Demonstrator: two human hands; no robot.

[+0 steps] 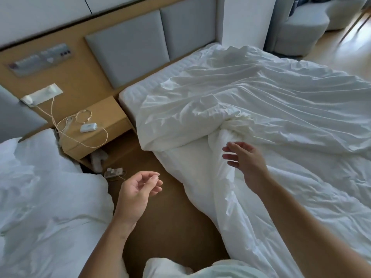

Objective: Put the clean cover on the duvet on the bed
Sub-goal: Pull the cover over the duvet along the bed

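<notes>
Pale fabric (180, 267) nearest, cut off at bottom edge. Left hand (138, 187) palm up over brown carpet (170, 217) btwn two beds, fingers loosely curled, holding nothing. Right hand (245, 159) empty, fingers spread over white duvet (261, 109), contact unclear. Duvet lies crumpled on bed (128, 95), one side hanging to floor; can't tell cover from duvet. Grey padded headboard (128, 55); nightstand (104, 115) w/ white device (88, 127) & cable. Second bed's bedding (40, 197) at left, partly out of frame.
</notes>
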